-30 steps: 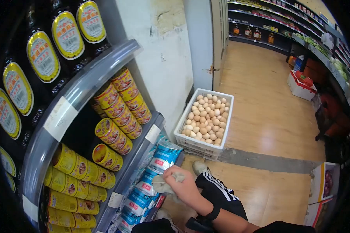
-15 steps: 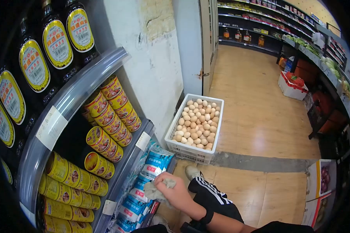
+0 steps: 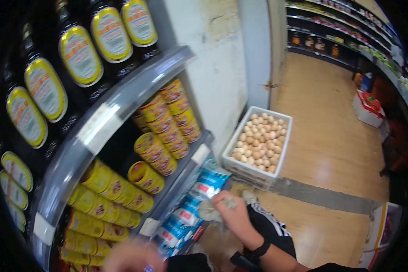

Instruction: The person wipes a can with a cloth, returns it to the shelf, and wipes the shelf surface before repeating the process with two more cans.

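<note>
My right hand (image 3: 233, 212) is closed round a crumpled greyish cloth (image 3: 211, 211), held above my knee and beside the blue-and-white packets (image 3: 186, 216) on the bottom shelf. My left hand (image 3: 133, 258) shows at the lower edge, smeared by motion, so its fingers cannot be made out. It is in front of the lower rows of yellow cans (image 3: 95, 224). More cans with red and yellow labels (image 3: 152, 148) stand in stacks on the same shelf. Dark bottles with yellow oval labels (image 3: 80, 55) line the shelf above.
A clear curved shelf edge (image 3: 136, 86) with paper tags runs between me and the goods. On the floor by the white wall stands a white crate of eggs (image 3: 226, 158). Farther right are a white box with red contents (image 3: 368, 115) and a vegetable stand (image 3: 394, 70).
My view has swung left, so the shelf and crate appear farther right. My left hand has come into view at the bottom. The cloth is still in my right hand.
</note>
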A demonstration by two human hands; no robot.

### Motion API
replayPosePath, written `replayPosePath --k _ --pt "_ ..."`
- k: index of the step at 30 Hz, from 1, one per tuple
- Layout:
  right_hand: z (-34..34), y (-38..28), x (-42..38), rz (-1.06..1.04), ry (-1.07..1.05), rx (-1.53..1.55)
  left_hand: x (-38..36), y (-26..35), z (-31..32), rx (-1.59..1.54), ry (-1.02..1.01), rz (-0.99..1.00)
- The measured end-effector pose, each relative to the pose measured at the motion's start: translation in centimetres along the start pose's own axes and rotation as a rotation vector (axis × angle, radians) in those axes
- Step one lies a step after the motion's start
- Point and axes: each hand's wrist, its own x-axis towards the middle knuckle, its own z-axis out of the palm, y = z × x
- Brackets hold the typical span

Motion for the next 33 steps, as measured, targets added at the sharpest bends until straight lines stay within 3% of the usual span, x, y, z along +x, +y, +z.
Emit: replayPosePath --k 1,2,6,7,9,16,19,23,29,33 --pt "0.1 -0.3 -0.1 0.031 -0.004 0.018 3.2 -0.5 1.2 0.072 -0.157 -0.309" --pt "0.1 -0.4 -0.1 0.06 -0.003 0.029 5.1 -1.7 3.2 0.315 -0.071 -0.404" --pt "0.1 -0.2 0.1 0.04 -0.037 0.046 6.8 -15.7 3.1 1.109 0.145 0.158" --pt "0.1 -0.2 0.1 0.048 -0.026 0.03 6.8 -16.2 3.4 1.115 0.15 0.158" --pt "-0.2 -0.2 0.2 0.059 -0.015 0.017 6.5 -16.7 4.6 1.087 0.149 -0.141" --pt "-0.3 -0.4 0.2 0.039 -0.032 0.027 7.0 -18.6 4.8 1.197 0.26 -0.018" --pt "-0.3 -1.1 0.1 0.054 -0.021 0.006 7.3 -17.7 5.1 1.177 0.235 -0.179" --pt "-0.1 -1.2 0.2 0.05 -0.023 0.006 7.4 -18.6 5.2 1.235 0.308 -0.032" --pt "0.0 -1.6 0.1 0.061 -0.025 -0.004 7.9 -18.1 5.1 1.246 0.307 -0.135" --pt "-0.3 -1.0 0.2 0.041 -0.004 0.012 7.5 -17.4 5.7 1.173 0.345 -0.068"
